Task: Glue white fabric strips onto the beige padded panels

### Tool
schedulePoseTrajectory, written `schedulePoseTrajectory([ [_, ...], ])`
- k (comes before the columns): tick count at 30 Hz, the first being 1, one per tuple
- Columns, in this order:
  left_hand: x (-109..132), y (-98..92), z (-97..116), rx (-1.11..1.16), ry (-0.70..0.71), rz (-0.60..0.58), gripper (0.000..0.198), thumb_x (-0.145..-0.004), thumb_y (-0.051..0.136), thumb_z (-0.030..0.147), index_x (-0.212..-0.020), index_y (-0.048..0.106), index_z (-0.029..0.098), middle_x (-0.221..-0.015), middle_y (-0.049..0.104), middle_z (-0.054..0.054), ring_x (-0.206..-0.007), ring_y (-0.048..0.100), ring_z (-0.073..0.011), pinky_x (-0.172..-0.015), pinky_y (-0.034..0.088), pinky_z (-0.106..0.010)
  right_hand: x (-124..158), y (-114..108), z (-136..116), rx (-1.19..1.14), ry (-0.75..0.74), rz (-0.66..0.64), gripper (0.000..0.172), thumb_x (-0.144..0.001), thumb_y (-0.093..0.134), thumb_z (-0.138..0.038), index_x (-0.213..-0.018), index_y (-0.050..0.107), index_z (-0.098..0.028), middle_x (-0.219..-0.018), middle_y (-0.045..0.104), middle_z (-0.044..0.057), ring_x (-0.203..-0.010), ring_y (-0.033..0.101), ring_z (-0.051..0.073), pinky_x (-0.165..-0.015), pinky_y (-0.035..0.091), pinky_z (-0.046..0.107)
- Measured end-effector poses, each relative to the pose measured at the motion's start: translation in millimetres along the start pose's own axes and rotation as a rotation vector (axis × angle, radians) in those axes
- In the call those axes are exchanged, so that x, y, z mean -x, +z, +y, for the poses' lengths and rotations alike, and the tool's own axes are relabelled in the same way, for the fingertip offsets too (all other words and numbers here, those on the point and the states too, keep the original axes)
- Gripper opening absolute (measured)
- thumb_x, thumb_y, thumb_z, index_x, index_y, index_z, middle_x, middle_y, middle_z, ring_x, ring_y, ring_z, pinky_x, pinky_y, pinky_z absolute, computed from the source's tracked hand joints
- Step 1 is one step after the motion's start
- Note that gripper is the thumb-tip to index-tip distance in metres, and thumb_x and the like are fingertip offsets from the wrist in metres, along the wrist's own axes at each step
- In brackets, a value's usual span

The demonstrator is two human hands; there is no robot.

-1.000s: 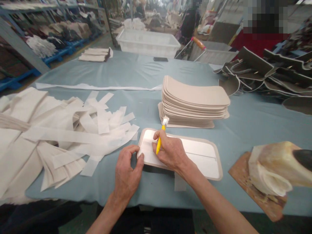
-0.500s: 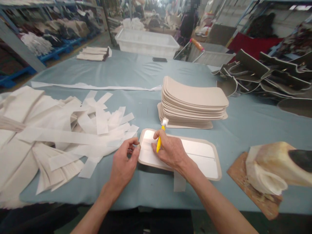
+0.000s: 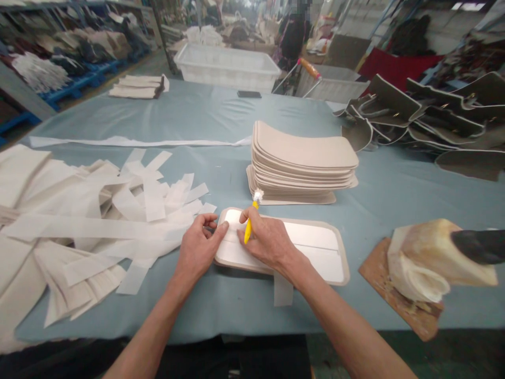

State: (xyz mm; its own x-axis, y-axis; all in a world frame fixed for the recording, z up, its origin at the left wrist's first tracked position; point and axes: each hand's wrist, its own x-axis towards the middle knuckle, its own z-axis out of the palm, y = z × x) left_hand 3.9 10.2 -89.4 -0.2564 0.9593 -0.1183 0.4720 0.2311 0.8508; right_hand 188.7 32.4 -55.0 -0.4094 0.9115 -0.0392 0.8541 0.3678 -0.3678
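A beige rounded panel (image 3: 342, 237) with white strips (image 3: 315, 239) on its face lies on the table before me. My left hand (image 3: 201, 237) is at the panel's left end, thumb pressed on its rim and fingers curled beside the edge. Over the left half of the panel, my right hand (image 3: 268, 239) grips a brush (image 3: 248, 229) by its yellow handle. The brush's whitish bristle end points up and away from me. A translucent strip (image 3: 283, 289) sticks out from under the panel's near edge.
Behind the panel stands a stack of beige panels (image 3: 303, 152). Loose fabric strips (image 3: 150, 226) spread on the left. To the right sits a glue-crusted container (image 3: 418, 258) on a brown board (image 3: 379, 268). Dark grey pieces (image 3: 394, 105) pile up farther back, near a white tub (image 3: 229, 68).
The view has shifted slightly, moving everything leftward. My left thumb has come farther onto the panel's rim. My right hand still holds the brush in much the same pose.
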Motion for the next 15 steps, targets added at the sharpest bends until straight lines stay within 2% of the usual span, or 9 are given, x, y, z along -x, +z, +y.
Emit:
schedulePoseTrajectory([
  [8, -3, 5.9, -1, -0.129, -0.030, -0.007, 0.056, -0.080, 0.058, 0.064, -0.113, 0.064, 0.019, -0.105, 0.073, -0.007, -0.072, 0.064, -0.0207, -0.071, 0.051, -0.037, 4, -6, 1, 0.050, 0.006, -0.019, 0.026, -0.095, 0.057, -0.026, -0.121, 0.055, -0.023, -0.083, 0.076, 0.002, -0.081, 0.074, 0.025, -0.060, 0.029, 0.030],
  [15, -3, 7.0, -6, -0.162, -0.033, 0.004, 0.059, -0.081, 0.056, 0.066, -0.118, 0.064, 0.020, -0.108, 0.074, -0.008, -0.078, 0.065, -0.0224, -0.079, 0.052, -0.038, 34, -25, 19, 0.102, 0.098, 0.032, 0.019, -0.097, 0.056, -0.025, -0.115, 0.058, -0.024, -0.076, 0.074, 0.001, -0.074, 0.072, 0.024, -0.059, 0.024, 0.029],
])
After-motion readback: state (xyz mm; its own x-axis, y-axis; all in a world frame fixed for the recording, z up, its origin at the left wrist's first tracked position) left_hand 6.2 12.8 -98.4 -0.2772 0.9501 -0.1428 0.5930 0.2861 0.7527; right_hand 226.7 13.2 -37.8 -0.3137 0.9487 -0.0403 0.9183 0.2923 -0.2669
